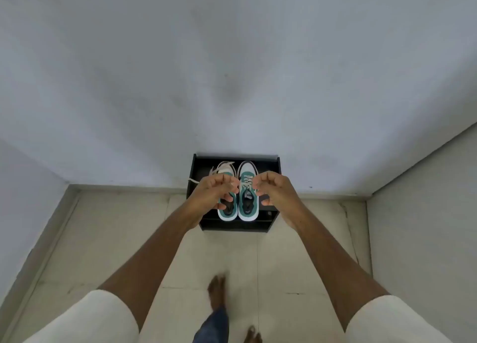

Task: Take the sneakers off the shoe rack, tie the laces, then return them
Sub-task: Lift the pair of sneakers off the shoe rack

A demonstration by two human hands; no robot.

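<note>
A pale wall (31,188) closes the room on the left, meeting a beige tiled floor (124,239) along a light skirting. Against the grey back wall (232,72) stands a low black shoe rack (273,167), and on its top shelf the pair of teal-and-white sneakers (248,201) sits side by side, toes toward the wall, a loose lace end trailing off the left shoe. The left hand (214,190) hovers over the left shoe with fingers curled in; whether its grip has hold of a lace cannot be told. The right hand (273,188) is curled likewise beside the right shoe's laces, its grip equally unclear. Bare feet (218,288) stand on the tiles below, and another pale wall (426,201) bounds the right.
</note>
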